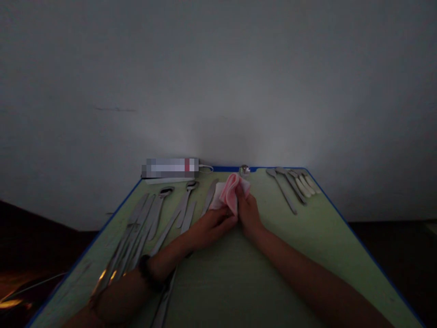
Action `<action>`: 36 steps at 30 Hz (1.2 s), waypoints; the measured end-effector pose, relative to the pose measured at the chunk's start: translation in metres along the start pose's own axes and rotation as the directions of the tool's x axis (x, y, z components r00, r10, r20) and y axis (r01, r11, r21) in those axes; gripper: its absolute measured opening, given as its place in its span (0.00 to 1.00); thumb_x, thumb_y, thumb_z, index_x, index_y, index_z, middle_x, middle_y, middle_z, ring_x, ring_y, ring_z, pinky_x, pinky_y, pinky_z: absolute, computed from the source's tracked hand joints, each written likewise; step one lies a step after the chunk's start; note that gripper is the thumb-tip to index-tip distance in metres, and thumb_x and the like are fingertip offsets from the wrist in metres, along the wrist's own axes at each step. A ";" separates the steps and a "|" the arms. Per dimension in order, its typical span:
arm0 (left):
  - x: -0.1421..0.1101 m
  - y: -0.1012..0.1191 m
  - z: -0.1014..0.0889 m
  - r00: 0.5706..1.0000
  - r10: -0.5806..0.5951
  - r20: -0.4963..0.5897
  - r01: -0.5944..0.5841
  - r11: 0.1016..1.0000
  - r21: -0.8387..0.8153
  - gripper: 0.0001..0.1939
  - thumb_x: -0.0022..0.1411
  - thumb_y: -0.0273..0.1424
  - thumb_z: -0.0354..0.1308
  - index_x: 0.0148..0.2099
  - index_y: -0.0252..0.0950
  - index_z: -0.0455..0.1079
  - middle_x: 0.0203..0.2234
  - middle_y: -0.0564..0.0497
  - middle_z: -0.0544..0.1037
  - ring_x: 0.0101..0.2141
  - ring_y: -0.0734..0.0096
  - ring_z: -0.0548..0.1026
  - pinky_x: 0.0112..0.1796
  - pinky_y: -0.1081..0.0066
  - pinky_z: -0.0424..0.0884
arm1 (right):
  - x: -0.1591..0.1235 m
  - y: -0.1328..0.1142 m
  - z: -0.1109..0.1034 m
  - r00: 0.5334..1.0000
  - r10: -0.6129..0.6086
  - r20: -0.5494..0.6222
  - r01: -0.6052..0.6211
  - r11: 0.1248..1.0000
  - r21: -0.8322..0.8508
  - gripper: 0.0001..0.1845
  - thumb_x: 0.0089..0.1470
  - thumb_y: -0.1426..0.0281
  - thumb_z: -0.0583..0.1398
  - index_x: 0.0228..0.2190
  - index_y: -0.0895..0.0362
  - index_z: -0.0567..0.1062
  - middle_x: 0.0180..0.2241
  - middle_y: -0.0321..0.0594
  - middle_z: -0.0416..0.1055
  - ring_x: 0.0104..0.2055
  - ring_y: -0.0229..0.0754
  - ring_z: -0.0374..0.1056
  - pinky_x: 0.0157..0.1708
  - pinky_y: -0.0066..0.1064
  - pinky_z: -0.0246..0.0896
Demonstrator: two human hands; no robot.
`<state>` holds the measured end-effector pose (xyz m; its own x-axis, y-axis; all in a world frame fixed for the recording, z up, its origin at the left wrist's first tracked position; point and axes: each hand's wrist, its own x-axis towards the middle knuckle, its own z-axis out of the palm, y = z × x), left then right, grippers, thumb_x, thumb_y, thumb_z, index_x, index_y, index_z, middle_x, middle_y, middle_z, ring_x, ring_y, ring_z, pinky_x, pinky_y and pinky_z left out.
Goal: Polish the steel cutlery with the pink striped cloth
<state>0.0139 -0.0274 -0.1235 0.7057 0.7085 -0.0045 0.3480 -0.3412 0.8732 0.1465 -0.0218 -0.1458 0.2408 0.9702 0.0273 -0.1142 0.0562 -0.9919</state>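
Observation:
A pink and white cloth [231, 190] is bunched between my two hands above the middle of the table. My left hand [213, 226], with a dark bracelet at the wrist, grips the cloth from the left. On the other side, my right hand [251, 213] is closed with its thumb pressed on the cloth. A shiny spoon bowl [244, 170] shows just beyond the cloth; its handle is hidden by the cloth and fingers. Close to my left hand lies a table knife [210, 193], partly covered by the cloth.
Several forks [136, 212], knives and spoons [166, 191] lie along the left, some under my left arm. At the right are more spoons [282, 189] and pieces with pale handles [309, 186]. A box [170, 168] with a cable stands at the back left, against the wall [218, 82].

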 end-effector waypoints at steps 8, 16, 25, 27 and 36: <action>0.005 -0.008 0.002 0.988 -0.122 -0.093 0.116 0.991 -0.073 0.25 0.65 0.44 0.37 0.23 0.35 0.60 0.14 0.57 0.63 0.17 0.77 0.61 0.22 0.76 0.59 | -0.003 -0.007 0.002 0.997 -0.071 0.001 0.071 0.997 -0.023 0.21 0.46 0.53 0.57 0.28 0.59 0.70 0.23 0.35 0.66 0.23 0.34 0.58 0.23 0.24 0.54; 0.005 -0.006 -0.001 0.993 -0.073 -0.093 0.073 0.997 -0.004 0.22 0.66 0.41 0.38 0.25 0.36 0.61 0.15 0.58 0.63 0.18 0.77 0.62 0.25 0.76 0.59 | 0.008 0.011 0.000 0.999 0.019 -0.028 -0.017 0.999 0.042 0.24 0.47 0.50 0.55 0.23 0.59 0.69 0.18 0.34 0.63 0.19 0.32 0.55 0.19 0.24 0.51; 0.000 -0.004 0.002 0.991 -0.111 -0.075 0.110 0.994 -0.017 0.24 0.66 0.42 0.36 0.23 0.36 0.59 0.15 0.58 0.64 0.19 0.76 0.61 0.26 0.75 0.59 | 0.061 -0.005 -0.049 0.985 0.077 -0.152 0.000 0.891 0.453 0.20 0.43 0.56 0.61 0.35 0.57 0.71 0.35 0.41 0.73 0.32 0.41 0.69 0.30 0.35 0.67; 0.000 -0.004 0.003 0.992 -0.102 -0.070 0.100 0.994 -0.038 0.24 0.66 0.42 0.36 0.23 0.36 0.59 0.15 0.58 0.63 0.19 0.76 0.62 0.27 0.75 0.60 | 0.061 -0.006 -0.049 0.996 0.048 -0.077 -0.008 0.895 0.446 0.20 0.41 0.60 0.63 0.36 0.56 0.71 0.35 0.40 0.74 0.32 0.41 0.70 0.30 0.35 0.67; 0.001 -0.004 0.002 0.983 -0.155 -0.100 0.150 0.987 -0.057 0.24 0.65 0.44 0.37 0.23 0.36 0.59 0.14 0.58 0.63 0.18 0.77 0.61 0.25 0.75 0.58 | 0.064 0.005 -0.048 0.991 0.065 -0.117 -0.018 0.932 0.362 0.18 0.41 0.56 0.64 0.29 0.58 0.72 0.24 0.35 0.72 0.24 0.36 0.66 0.26 0.27 0.64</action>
<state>0.0146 -0.0264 -0.1284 0.5780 0.8110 -0.0909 0.4138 -0.1952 0.8892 0.2080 0.0288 -0.1553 0.3438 0.9376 -0.0520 -0.4602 0.1199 -0.8797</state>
